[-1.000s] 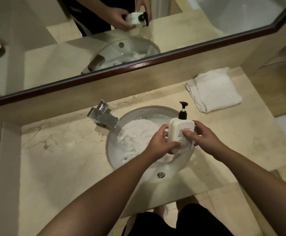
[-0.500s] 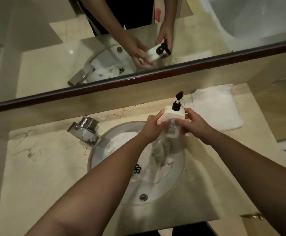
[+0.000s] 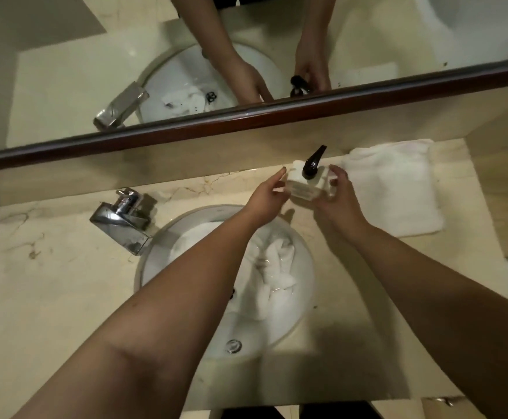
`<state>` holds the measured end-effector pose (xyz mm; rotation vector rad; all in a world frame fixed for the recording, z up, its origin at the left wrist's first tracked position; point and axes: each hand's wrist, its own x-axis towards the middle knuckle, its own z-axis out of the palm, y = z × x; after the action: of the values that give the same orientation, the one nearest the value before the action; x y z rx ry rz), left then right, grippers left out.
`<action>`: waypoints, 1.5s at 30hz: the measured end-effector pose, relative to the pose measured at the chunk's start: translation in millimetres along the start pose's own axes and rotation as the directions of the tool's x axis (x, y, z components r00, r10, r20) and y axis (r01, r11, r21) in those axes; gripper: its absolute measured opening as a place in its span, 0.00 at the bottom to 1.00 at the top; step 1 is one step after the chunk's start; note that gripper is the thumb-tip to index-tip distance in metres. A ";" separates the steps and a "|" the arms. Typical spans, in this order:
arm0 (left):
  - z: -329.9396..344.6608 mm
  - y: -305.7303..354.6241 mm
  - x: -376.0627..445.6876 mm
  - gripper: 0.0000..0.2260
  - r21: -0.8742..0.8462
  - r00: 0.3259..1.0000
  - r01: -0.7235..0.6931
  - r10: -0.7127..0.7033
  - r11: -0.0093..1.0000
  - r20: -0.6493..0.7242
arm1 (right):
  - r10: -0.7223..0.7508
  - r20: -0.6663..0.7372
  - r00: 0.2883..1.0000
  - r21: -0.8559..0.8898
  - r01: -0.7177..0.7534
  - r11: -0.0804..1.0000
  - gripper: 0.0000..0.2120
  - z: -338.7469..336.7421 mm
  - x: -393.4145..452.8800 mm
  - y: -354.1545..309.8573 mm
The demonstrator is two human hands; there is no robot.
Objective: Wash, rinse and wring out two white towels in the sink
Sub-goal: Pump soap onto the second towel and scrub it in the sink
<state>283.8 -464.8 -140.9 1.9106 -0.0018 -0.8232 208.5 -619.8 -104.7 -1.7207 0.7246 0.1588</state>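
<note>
Towel (image 3: 272,264), wet and crumpled, lies in the round sink (image 3: 305,279) set into the bench (image 3: 53,291). Beyond it, left hand (image 3: 266,196) and right hand (image 3: 341,195) grip a pump bottle (image 3: 307,184) from either side, fingers curled. Second towel (image 3: 394,189) lies folded farther right, beneath the mirror (image 3: 246,122).

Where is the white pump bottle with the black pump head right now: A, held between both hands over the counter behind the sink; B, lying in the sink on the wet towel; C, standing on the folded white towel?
A: the white pump bottle with the black pump head sits between the left hand and right hand, beyond the round white sink.
</note>
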 end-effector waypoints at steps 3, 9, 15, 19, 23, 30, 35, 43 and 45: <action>-11.3 -24.0 -19.7 0.17 0.008 0.991 0.044 -0.042 0.999 -0.126 | 0.010 -0.203 0.979 -0.160 -0.043 0.986 0.25 12.1 -17.7 18.7; -48.7 -117.0 -95.7 0.06 0.014 0.933 0.213 -0.200 0.977 -0.300 | 0.103 0.032 0.994 -0.262 -0.091 0.961 0.06 56.5 -77.6 59.3; -75.9 -200.1 -146.8 0.11 0.222 0.870 0.455 -0.377 0.862 -0.318 | 0.441 0.240 0.865 -0.503 -0.278 0.818 0.12 116.2 -108.2 119.3; -76.7 -234.2 -156.7 0.17 0.560 0.916 0.396 -0.358 0.728 -0.182 | 0.479 0.164 0.862 -0.547 -0.324 0.772 0.20 148.8 -121.5 146.1; -66.9 -262.2 -158.8 0.23 0.842 0.949 0.228 -0.305 0.489 -0.079 | 0.548 0.093 0.831 -0.524 -0.428 0.737 0.29 165.0 -113.0 168.4; -76.7 -271.9 -157.7 0.10 0.703 0.991 0.076 -0.130 0.707 0.024 | 0.449 -0.008 0.894 -0.665 -0.340 0.665 0.23 188.6 -109.1 176.1; -91.6 -241.4 -159.7 0.19 -0.050 0.877 0.391 -0.388 0.919 -0.284 | 0.593 -0.061 0.803 -0.527 -0.530 0.664 0.22 186.4 -102.6 172.5; -124.6 -224.4 -145.9 0.20 -0.341 0.775 0.442 -0.545 0.830 -0.320 | 0.390 -0.056 0.919 -0.134 -0.394 0.909 0.08 171.9 -107.5 140.3; -125.6 -214.0 -146.2 0.16 -0.320 0.770 0.433 -0.530 0.843 -0.355 | 0.368 -0.117 0.922 -0.017 -0.373 0.928 0.08 167.5 -108.0 133.4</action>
<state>165.9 -209.1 -201.6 1.8597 0.8635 -0.6730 95.1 -438.7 -213.6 -1.6238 1.1357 0.3421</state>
